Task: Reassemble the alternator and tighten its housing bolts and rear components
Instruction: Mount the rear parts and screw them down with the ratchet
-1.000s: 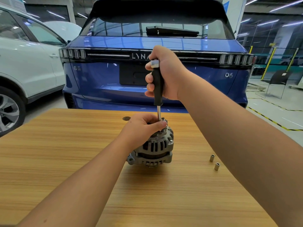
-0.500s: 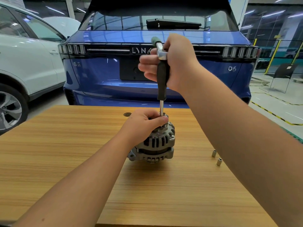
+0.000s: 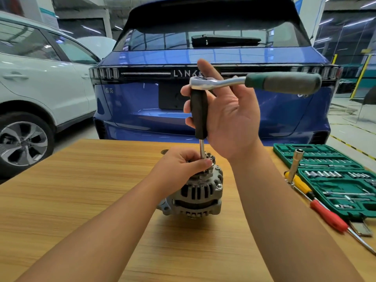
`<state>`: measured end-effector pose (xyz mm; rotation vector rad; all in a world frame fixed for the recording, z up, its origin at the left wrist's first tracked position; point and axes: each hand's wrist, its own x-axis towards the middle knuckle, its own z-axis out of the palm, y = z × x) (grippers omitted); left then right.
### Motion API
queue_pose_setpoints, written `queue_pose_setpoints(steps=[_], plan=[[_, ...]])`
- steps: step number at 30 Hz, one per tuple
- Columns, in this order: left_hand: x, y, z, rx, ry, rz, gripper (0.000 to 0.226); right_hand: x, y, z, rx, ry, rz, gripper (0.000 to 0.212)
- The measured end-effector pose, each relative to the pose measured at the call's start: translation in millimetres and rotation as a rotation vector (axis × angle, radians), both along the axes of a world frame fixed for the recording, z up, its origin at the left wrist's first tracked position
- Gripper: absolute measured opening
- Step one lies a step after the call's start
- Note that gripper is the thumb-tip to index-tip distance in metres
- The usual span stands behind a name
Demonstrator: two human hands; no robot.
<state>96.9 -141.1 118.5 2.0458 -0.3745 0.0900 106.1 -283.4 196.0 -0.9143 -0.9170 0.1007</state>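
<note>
While the left hand (image 3: 183, 165) grips the top of the alternator (image 3: 198, 192) standing mid-table (image 3: 81, 190), the right hand (image 3: 227, 117) curls around the upright black extension handle (image 3: 199, 112) (ratchet (image 3: 256, 82) mounted crosswise on top). A green socket case (image 3: 333, 180) lies open at far right.

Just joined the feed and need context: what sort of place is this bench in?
Most likely a car workshop or training garage. A blue SUV and a white car are parked indoors behind the wooden table, a green socket set case lies open on it, and yellow-black floor markings line the bays.
</note>
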Motion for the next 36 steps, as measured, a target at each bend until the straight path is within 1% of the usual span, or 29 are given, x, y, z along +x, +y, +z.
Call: queue_pose_setpoints(steps=[3,4,5,6,8,9,10,11,13,14,16,20,21,22,24,26,27,29,31,33,35,36], plan=[[0,-2,0,0.015,0.023,0.026,0.014,1,2,8,-0.074,0.085,-0.064,0.072],[0,-2,0,0.02,0.023,0.026,0.015,0,3,10,-0.08,0.115,-0.119,0.068],[0,-2,0,0.025,0.017,0.022,0.015,-1,5,12,-0.085,0.124,-0.226,0.055],[0,-3,1,0.032,0.004,0.016,0.016,-2,8,14,-0.092,0.11,-0.377,0.043],[-1,-3,1,0.049,-0.025,0.01,0.018,-3,13,18,-0.124,0.049,-0.675,0.027],[-1,-3,0,0.057,-0.03,0.012,0.018,-3,15,19,-0.139,0.047,-0.738,0.019],[-1,-3,-1,0.061,-0.03,0.014,0.018,-3,15,20,-0.153,0.08,-0.724,0.013],[0,-2,-1,0.056,-0.029,0.014,0.018,-4,14,21,-0.159,0.134,-0.633,0.013],[1,0,-2,0.035,-0.03,0.005,0.015,-4,9,20,-0.145,0.205,-0.354,0.006],[1,0,-3,0.027,-0.03,-0.002,0.014,-4,7,18,-0.135,0.207,-0.259,0.004],[3,2,-3,0.037,-0.037,-0.02,0.013,-4,3,11,-0.095,0.172,-0.17,0.014],[5,3,-5,0.053,-0.081,-0.038,0.013,0,-4,-3,0.048,0.099,-0.111,0.023],[5,3,-5,0.044,-0.082,-0.04,0.013,0,-5,-5,0.089,0.067,-0.125,0.027],[6,3,-5,0.038,-0.081,-0.04,0.014,2,-4,-8,0.116,0.019,-0.177,0.031],[7,2,-4,0.033,-0.075,-0.036,0.013,5,1,-11,0.093,-0.076,-0.344,0.038],[7,1,-4,0.015,-0.067,-0.036,0.011,6,9,-11,0.055,-0.104,-0.422,0.039],[6,1,-4,0.004,-0.065,-0.037,0.01,7,11,-10,0.057,-0.084,-0.403,0.037],[5,2,-4,-0.003,-0.068,-0.031,0.011,8,14,-8,0.086,-0.012,-0.255,0.033],[4,2,-4,-0.003,-0.07,-0.028,0.012,8,13,-8,0.105,0.034,-0.147,0.038],[4,1,-4,-0.002,-0.069,-0.029,0.014,7,12,-7,0.109,0.063,-0.153,0.042],[4,1,-5,0.017,-0.074,-0.032,0.012,5,12,-6,0.119,0.097,-0.232,0.033],[5,1,-5,0.03,-0.082,-0.039,0.011,2,13,-6,0.122,0.097,-0.306,0.029]])
